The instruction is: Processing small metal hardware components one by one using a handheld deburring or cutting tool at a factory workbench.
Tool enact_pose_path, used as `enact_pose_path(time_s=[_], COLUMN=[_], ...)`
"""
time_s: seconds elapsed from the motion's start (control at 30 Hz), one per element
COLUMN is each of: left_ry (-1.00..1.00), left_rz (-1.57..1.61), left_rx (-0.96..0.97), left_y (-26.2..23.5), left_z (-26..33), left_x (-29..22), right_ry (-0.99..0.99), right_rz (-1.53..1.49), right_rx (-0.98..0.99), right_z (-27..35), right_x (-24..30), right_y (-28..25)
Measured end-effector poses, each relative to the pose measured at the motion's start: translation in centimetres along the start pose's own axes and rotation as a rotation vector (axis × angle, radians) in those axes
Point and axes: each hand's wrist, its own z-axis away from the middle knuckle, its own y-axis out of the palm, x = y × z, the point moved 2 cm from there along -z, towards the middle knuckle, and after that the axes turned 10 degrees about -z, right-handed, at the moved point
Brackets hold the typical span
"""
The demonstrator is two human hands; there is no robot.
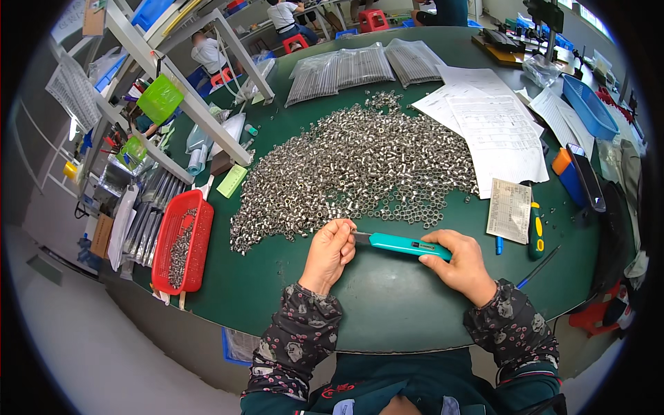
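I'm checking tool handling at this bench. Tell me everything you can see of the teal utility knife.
The utility knife has a slim teal plastic-looking body with a dark slider on top and a short grey blade out at its left end. It lies nearly level, above the green table. The right hand grips its rear end; the left hand pinches the blade tip with its fingers. It sits just below the pile of small metal sleeves.

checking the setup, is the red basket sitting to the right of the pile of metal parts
No, the red basket sits at the left edge of the green table, left of the pile of small metal parts.
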Motion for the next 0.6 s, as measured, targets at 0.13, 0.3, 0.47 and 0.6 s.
enact_pose_path(time_s=[0.13, 0.3, 0.47, 0.6], left_ry=[-0.009, -0.002, -0.012, -0.021], left_rz=[0.008, 0.012, -0.017, -0.038], left_rx=[-0.010, -0.004, -0.023, -0.036], left_y=[-0.05, -0.08, 0.09, 0.10], left_z=[0.02, 0.08, 0.10, 0.15], left_x=[0.10, 0.21, 0.16, 0.14], right_ry=[-0.031, -0.045, -0.062, -0.078], right_rz=[0.044, 0.061, 0.098, 0.113], right_rx=[-0.018, -0.030, -0.050, -0.063], right_z=[0.02, 0.08, 0.10, 0.11], right_x=[0.44, 0.49, 0.74, 0.95], right_y=[-0.07, -0.02, -0.12, -0.15])
